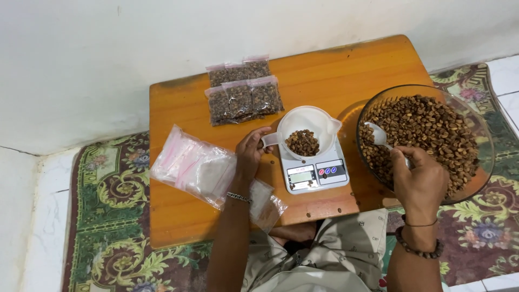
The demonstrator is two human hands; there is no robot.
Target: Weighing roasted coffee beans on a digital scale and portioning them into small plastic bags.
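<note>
A white measuring cup [316, 120] with some brown beans in it stands on a small white digital scale [315, 173]. My left hand [250, 152] grips the cup's handle at its left side. My right hand [419, 181] holds a white plastic spoon [378, 135], its bowl dipped among the brown beans [432, 130] in a large glass bowl [481, 121] at the table's right edge. Both wrists wear bracelets.
The low orange wooden table [178, 211] also carries several filled bean packets [243, 92] at the back, a stack of empty clear zip bags [192, 165] on the left, and one loose bag [267, 203] near my left wrist. A patterned rug [108, 194] lies below, a white wall behind.
</note>
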